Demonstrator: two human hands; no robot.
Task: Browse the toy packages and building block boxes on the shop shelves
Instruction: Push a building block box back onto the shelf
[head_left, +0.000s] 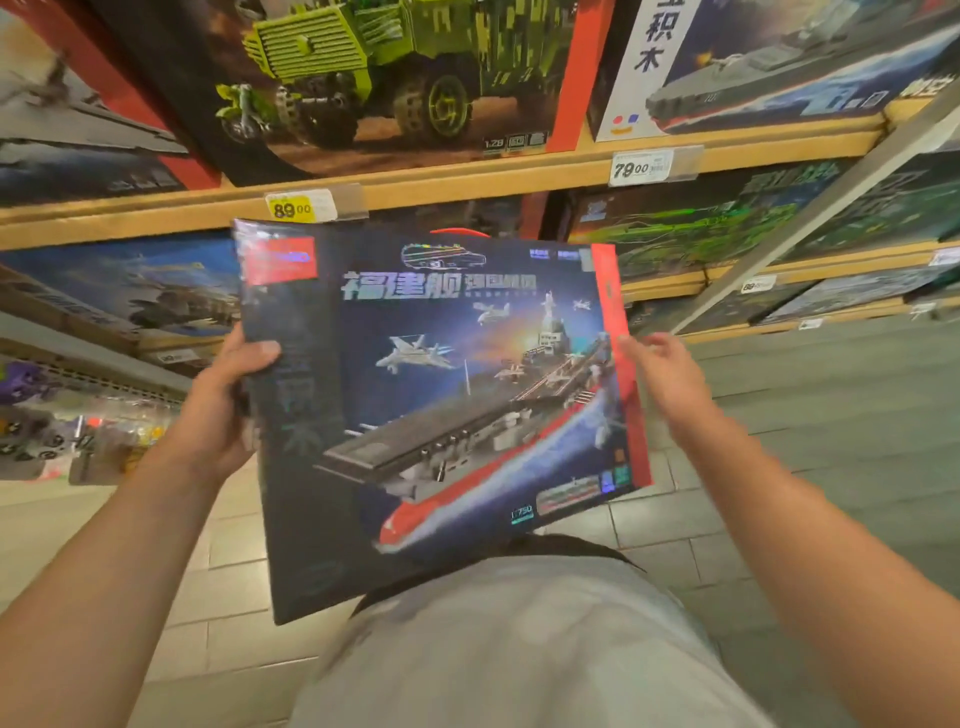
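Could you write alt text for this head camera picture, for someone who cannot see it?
A person holds a large aircraft carrier building block box in front of shop shelves, left hand gripping its left edge, right hand at its right edge. Behind, a green truck box stands above a yellow price tag reading 89.00.

left hand (223, 410) fingers hidden behind box (441, 405)

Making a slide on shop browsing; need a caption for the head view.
Both hands hold an aircraft-carrier block box before toy shelves.

One held box (441, 405), two hands, two readable price tags
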